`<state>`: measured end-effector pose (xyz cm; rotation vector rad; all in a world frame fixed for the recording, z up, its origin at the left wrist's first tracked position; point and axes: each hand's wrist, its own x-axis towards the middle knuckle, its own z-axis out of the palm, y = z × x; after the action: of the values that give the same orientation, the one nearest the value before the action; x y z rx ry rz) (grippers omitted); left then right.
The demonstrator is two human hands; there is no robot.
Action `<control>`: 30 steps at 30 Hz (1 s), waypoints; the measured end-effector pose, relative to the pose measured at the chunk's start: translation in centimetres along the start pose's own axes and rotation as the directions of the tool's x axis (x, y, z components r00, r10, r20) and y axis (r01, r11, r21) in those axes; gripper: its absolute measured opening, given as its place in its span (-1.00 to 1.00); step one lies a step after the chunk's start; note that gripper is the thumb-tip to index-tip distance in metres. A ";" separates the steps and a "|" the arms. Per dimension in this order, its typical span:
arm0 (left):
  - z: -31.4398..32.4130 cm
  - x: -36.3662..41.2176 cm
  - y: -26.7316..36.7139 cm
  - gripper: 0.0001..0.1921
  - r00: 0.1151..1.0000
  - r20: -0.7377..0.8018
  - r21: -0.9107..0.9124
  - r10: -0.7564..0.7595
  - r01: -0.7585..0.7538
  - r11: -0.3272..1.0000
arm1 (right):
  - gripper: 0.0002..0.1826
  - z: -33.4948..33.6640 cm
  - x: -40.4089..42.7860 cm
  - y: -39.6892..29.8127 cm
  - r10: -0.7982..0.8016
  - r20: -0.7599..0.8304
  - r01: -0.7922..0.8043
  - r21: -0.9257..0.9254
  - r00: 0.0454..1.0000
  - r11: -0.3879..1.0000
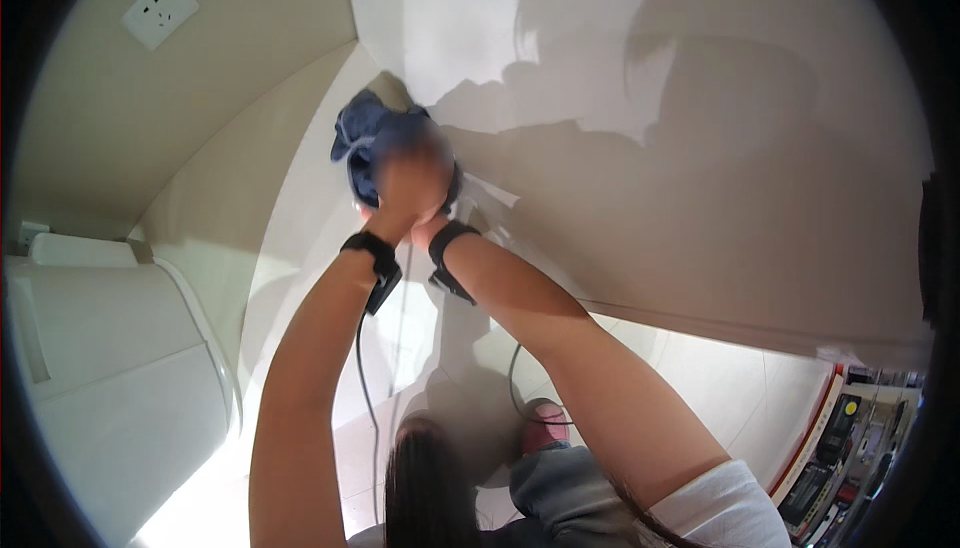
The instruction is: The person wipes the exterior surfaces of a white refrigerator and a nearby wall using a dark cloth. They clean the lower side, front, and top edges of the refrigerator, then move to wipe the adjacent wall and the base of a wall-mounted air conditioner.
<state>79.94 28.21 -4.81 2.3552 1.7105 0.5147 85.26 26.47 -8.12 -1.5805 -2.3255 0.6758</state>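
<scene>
Both my hands meet at a dark blue cloth item (364, 117), which looks like a soft pouch with a pale cord across it. My left hand (409, 188) lies over its opening or front; a blur covers the fingers, so their grip cannot be made out. Beneath it, my right hand (429, 231) is mostly hidden, with fingertips showing left of the left wrist, wrapped around the item's lower end. Black straps with small devices circle the left wrist (371, 249) and right wrist (450, 237).
Pale walls meet in a corner ahead, with a socket plate (159, 9) upper left. A rounded white unit (120, 338) stands at left. Thin cables (361, 353) hang from my wrists. Lower right, a rack (832, 450) holds several packaged goods. My pink shoe (546, 428) shows below.
</scene>
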 end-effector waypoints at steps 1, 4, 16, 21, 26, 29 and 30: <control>0.2 -1.4 0.6 -0.34 1.000 0.010 -0.006 0.015 -0.015 1.000 | -0.43 0.7 -1.1 0.0 -0.008 0.036 0.008 0.007 0.999 1.000; 1.3 -5.0 2.7 -0.35 0.989 0.118 -0.034 0.089 -0.085 0.996 | -0.43 2.8 -5.7 0.8 -0.028 0.156 0.026 0.019 0.987 0.999; 1.5 -17.5 13.5 -0.40 0.826 0.537 -0.265 0.175 -0.032 0.964 | -0.40 3.7 -27.5 4.5 -0.291 0.684 0.120 0.287 0.669 0.950; 0.4 -18.4 9.9 -0.41 0.835 0.404 -0.188 0.374 -0.324 0.927 | -0.59 -4.6 -28.7 0.9 -0.440 0.524 0.392 0.207 0.730 0.897; 2.0 -20.9 4.5 -0.33 0.700 0.398 -0.136 0.593 -0.595 0.792 | -0.62 -4.2 -27.7 1.8 -0.657 0.053 0.652 0.085 0.752 0.753; 2.7 -23.0 1.9 -0.48 0.761 0.265 -0.290 0.592 -0.523 0.802 | -0.51 -4.6 -24.2 0.0 -0.641 -0.173 0.652 0.010 0.748 0.758; 1.4 -22.9 3.5 -0.54 0.820 0.180 -0.253 0.543 -0.495 0.831 | -0.47 -5.0 -23.3 -0.1 -0.661 -0.228 0.675 -0.022 0.715 0.738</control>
<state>77.18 5.47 -8.73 2.5939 0.8477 0.4183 96.26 6.13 -2.51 -0.6245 -2.4179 0.3558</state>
